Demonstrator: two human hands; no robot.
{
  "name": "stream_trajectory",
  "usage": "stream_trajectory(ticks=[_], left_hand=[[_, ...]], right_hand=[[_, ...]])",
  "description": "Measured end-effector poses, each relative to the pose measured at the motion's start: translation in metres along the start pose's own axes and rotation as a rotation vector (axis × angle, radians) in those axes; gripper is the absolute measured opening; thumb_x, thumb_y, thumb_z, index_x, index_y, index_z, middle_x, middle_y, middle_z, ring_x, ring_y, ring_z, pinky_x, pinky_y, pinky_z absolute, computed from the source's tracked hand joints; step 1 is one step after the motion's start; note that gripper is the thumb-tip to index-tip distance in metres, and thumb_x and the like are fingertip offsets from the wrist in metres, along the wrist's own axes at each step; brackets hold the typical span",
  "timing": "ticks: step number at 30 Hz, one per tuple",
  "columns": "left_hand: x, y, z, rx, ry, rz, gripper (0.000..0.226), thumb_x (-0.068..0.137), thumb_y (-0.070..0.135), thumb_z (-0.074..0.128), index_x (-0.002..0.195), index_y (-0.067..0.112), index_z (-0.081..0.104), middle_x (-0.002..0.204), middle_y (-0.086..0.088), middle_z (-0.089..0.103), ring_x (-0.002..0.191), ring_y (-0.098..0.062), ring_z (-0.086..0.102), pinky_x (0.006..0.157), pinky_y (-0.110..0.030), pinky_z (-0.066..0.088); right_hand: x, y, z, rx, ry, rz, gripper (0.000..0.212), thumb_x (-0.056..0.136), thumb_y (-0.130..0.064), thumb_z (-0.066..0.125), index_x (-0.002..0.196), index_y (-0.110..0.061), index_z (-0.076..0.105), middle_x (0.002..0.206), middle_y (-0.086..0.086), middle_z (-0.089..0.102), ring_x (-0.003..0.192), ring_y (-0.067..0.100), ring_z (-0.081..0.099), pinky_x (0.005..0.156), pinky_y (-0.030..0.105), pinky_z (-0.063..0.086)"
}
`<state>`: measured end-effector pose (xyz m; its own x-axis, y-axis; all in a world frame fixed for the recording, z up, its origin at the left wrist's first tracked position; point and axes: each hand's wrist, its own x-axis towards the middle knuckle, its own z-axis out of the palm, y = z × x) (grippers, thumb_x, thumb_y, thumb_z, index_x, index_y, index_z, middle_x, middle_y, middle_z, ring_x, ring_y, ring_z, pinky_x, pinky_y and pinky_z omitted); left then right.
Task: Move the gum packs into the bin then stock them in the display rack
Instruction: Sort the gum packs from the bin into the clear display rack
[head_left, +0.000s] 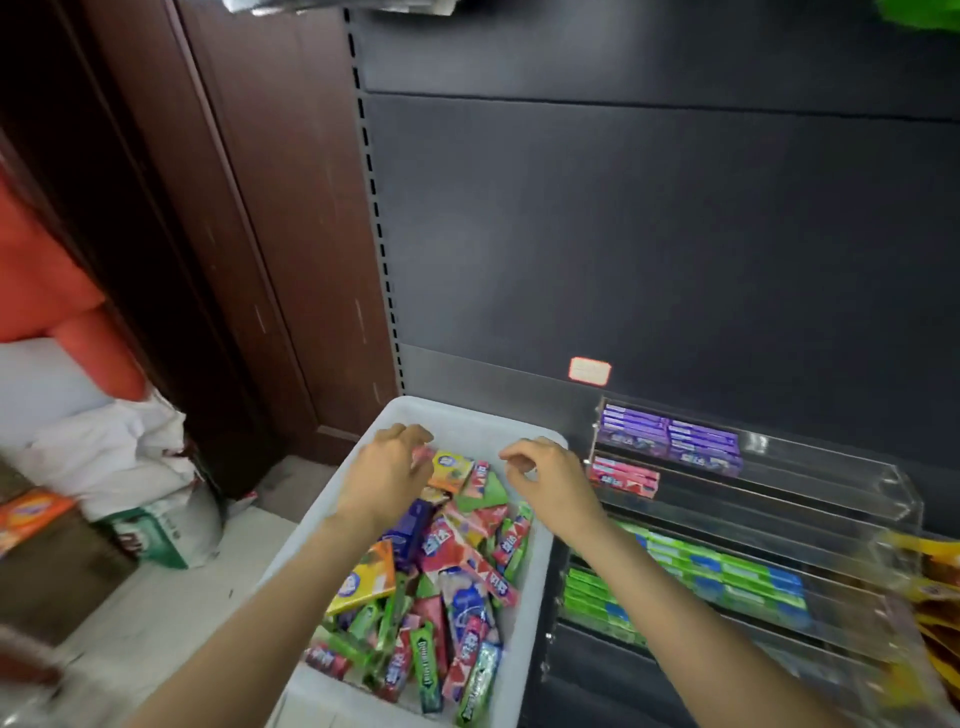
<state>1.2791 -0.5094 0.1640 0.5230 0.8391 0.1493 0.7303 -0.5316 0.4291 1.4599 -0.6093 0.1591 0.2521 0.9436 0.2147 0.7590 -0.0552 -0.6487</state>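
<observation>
A white bin (457, 415) stands on the floor below me, holding several loose gum packs (447, 582) in pink, green, purple and yellow. My left hand (387, 470) hovers over the bin's far end, fingers curled round a small pink pack (423, 455); the view is blurred there. My right hand (553, 480) hangs over the bin's far right corner, fingers loosely curled, holding nothing. To the right is the clear tiered display rack (831, 467). It holds purple packs (670, 436) on top, a pink pack (623, 475) below, and green packs (727, 571) lower down.
A dark shelving back panel (649, 234) with a small price label (589, 370) rises behind the rack. Brown wooden panelling (249, 208) stands to the left. White bags (119, 457), a green-and-white sack (171, 530) and an orange box (31, 514) lie at left. Yellow snack packets (930, 587) crowd the right edge.
</observation>
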Motion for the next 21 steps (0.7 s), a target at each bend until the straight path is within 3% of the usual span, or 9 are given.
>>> stream_trajectory(ticks=[4, 10, 14, 18, 21], left_hand=[[0.0, -0.074, -0.017, 0.098, -0.032, -0.069, 0.04, 0.09, 0.019, 0.052, 0.13, 0.014, 0.052, 0.127, -0.008, 0.054, 0.115, -0.031, 0.05, 0.096, -0.042, 0.042], [0.015, -0.137, -0.031, -0.01, -0.415, 0.011, 0.067, 0.092, 0.028, 0.057, 0.149, 0.018, 0.022, 0.15, -0.007, 0.033, 0.136, -0.024, 0.033, 0.107, -0.024, 0.025], [0.02, -0.152, -0.03, -0.132, -0.522, 0.009, 0.065, 0.093, 0.035, 0.054, 0.148, 0.025, 0.021, 0.151, -0.001, 0.032, 0.136, -0.019, 0.034, 0.105, -0.023, 0.026], [0.02, -0.16, -0.023, -0.22, -0.524, 0.013, 0.063, 0.094, 0.035, 0.051, 0.148, 0.026, 0.02, 0.15, 0.001, 0.033, 0.134, -0.017, 0.035, 0.103, -0.022, 0.028], [0.018, -0.165, -0.018, -0.266, -0.515, 0.024, 0.063, 0.094, 0.034, 0.052, 0.149, 0.025, 0.021, 0.151, -0.001, 0.032, 0.135, -0.019, 0.034, 0.106, -0.025, 0.027]], right_hand=[[0.019, -0.024, 0.064, -0.052, -0.102, 0.071, 0.024, 0.089, -0.015, 0.056, 0.11, -0.008, 0.064, 0.108, 0.01, 0.063, 0.102, 0.024, 0.058, 0.09, 0.034, 0.045], [0.055, -0.045, 0.136, -0.135, -0.168, 0.18, 0.051, 0.091, -0.024, 0.057, 0.138, -0.01, 0.043, 0.138, 0.011, 0.047, 0.13, 0.026, 0.042, 0.109, 0.033, 0.032], [0.076, -0.048, 0.162, -0.243, -0.217, 0.257, 0.062, 0.094, -0.032, 0.054, 0.147, -0.017, 0.027, 0.152, 0.003, 0.029, 0.14, 0.021, 0.027, 0.113, 0.038, 0.026], [0.09, -0.042, 0.178, -0.348, -0.271, 0.3, 0.06, 0.094, -0.03, 0.053, 0.147, -0.019, 0.026, 0.154, 0.0, 0.027, 0.141, 0.021, 0.027, 0.112, 0.04, 0.028], [0.093, -0.042, 0.186, -0.395, -0.208, 0.305, 0.049, 0.092, -0.025, 0.057, 0.139, -0.018, 0.044, 0.142, 0.005, 0.046, 0.129, 0.024, 0.045, 0.103, 0.036, 0.038]])
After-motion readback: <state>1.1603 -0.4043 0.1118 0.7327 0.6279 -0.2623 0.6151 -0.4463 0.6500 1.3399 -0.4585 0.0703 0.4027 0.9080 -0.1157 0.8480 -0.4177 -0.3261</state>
